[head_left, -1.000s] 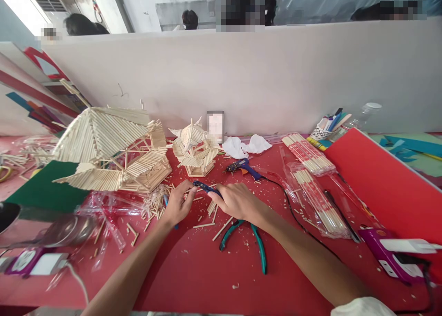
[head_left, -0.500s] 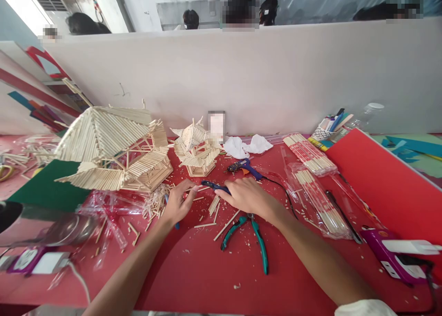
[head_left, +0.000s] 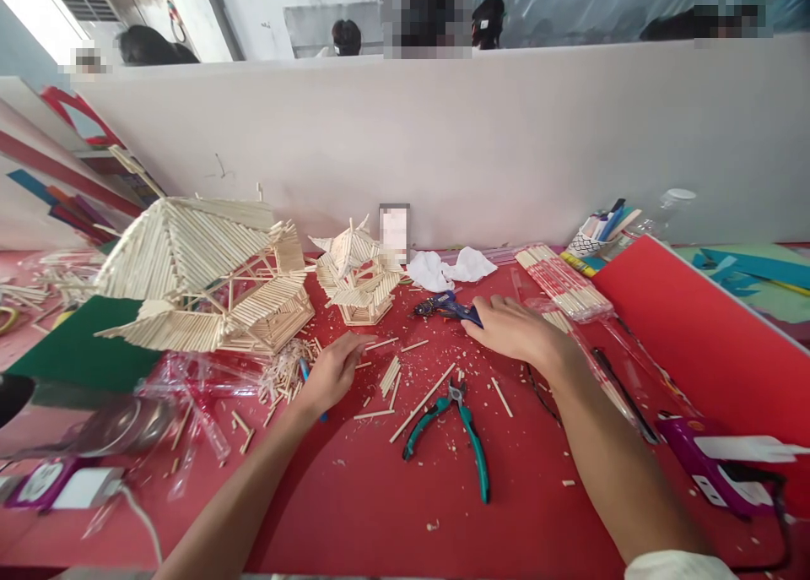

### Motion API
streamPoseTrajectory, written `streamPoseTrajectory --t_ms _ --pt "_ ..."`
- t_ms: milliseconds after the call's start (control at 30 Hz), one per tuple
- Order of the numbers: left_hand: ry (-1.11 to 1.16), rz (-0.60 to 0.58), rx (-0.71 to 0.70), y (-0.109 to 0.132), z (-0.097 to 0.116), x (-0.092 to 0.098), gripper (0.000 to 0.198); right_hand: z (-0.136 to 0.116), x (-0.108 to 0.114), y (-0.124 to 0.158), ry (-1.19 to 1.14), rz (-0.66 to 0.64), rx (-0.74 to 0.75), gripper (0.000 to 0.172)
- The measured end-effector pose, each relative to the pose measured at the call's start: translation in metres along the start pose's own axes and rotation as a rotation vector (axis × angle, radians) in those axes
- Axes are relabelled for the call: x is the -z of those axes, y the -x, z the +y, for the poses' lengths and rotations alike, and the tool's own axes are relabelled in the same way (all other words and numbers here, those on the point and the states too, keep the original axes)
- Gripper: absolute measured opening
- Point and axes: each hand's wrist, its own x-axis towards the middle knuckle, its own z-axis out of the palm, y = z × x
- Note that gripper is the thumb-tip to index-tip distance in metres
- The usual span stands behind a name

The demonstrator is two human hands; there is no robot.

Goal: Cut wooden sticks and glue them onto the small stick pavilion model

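Observation:
Low over the table, my left hand [head_left: 332, 373] has its fingers drawn together, tips by the end of a short wooden stick [head_left: 382, 344]. Whether they pinch that stick is unclear. A blue-handled item [head_left: 305, 369] lies partly hidden under this hand. My right hand [head_left: 515, 331] is at the grip of the blue hot glue gun [head_left: 435, 304]. A dark blue tool [head_left: 473, 314] shows at its thumb, overlapping the grip; the palm hides the rest. Cut sticks [head_left: 391, 377] and a longer stick [head_left: 422, 403] lie between my hands. Teal-handled pliers [head_left: 477, 449] lie spread in front.
A large stick-built pavilion [head_left: 208, 251] and a smaller one [head_left: 358, 276] stand behind. White tissue [head_left: 449, 268], packs of sticks [head_left: 563, 280] and a red board [head_left: 709, 327] lie right. Purple power strips [head_left: 712, 462] flank the table. A partition [head_left: 443, 132] separates other people.
My right hand has moved right and away from me, from beside the left hand to the glue gun, carrying the dark blue tool. My left hand stays nearly in place.

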Motion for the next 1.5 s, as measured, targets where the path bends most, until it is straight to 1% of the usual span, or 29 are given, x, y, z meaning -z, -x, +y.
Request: streamPoseTrajectory --t_ms 200,400,600,800,900,967,1000,1033,1133,1200,1267,1367,1433,1500 --pt "-0.045 -0.054 -0.027 0.0 0.002 0.0 0.038 0.015 -0.008 -0.015 0.011 -0.061 -0.006 0.05" --pt "-0.062 -0.067 -0.036 0.0 -0.001 -0.001 0.04 0.027 -0.008 -0.022 0.004 0.016 0.014 0.051" --pt "-0.077 -0.066 -0.042 0.001 -0.002 -0.002 0.039 0.041 -0.016 -0.029 0.029 -0.025 0.008 0.049" --pt "-0.074 -0.079 -0.055 0.001 -0.001 -0.001 0.04 0.042 -0.022 -0.035 0.05 -0.084 -0.018 0.05" --pt "-0.05 -0.079 -0.066 0.002 -0.002 -0.001 0.039 0.037 -0.019 -0.03 0.059 -0.07 -0.032 0.047" --pt "-0.033 -0.073 -0.074 0.002 -0.002 -0.002 0.038 0.031 -0.013 -0.022 0.081 -0.013 -0.049 0.044" --pt "-0.028 -0.07 -0.078 0.002 -0.002 -0.001 0.038 0.026 -0.009 -0.017 0.086 0.029 -0.035 0.042" --pt "-0.025 -0.067 -0.082 0.002 -0.001 -0.001 0.037 0.02 -0.004 -0.011 0.077 0.077 0.013 0.039" --pt "-0.004 -0.07 -0.1 0.003 0.001 -0.002 0.036 -0.009 0.007 0.005 -0.069 0.167 0.355 0.029" --pt "0.023 -0.071 -0.115 0.004 0.003 -0.002 0.036 -0.034 0.008 0.013 -0.224 0.168 0.526 0.025" --pt "0.051 -0.072 -0.121 0.006 0.005 -0.003 0.034 -0.058 0.003 0.017 -0.328 0.187 0.649 0.022" --pt "0.084 -0.071 -0.091 0.008 0.008 -0.004 0.029 -0.083 -0.01 0.017 -0.403 0.243 0.695 0.017" --pt "0.091 -0.068 -0.06 0.009 0.008 -0.004 0.027 -0.089 -0.018 0.015 -0.456 0.287 0.688 0.016" --pt "0.088 -0.063 -0.045 0.01 0.007 -0.003 0.025 -0.09 -0.023 0.012 -0.514 0.321 0.686 0.014"
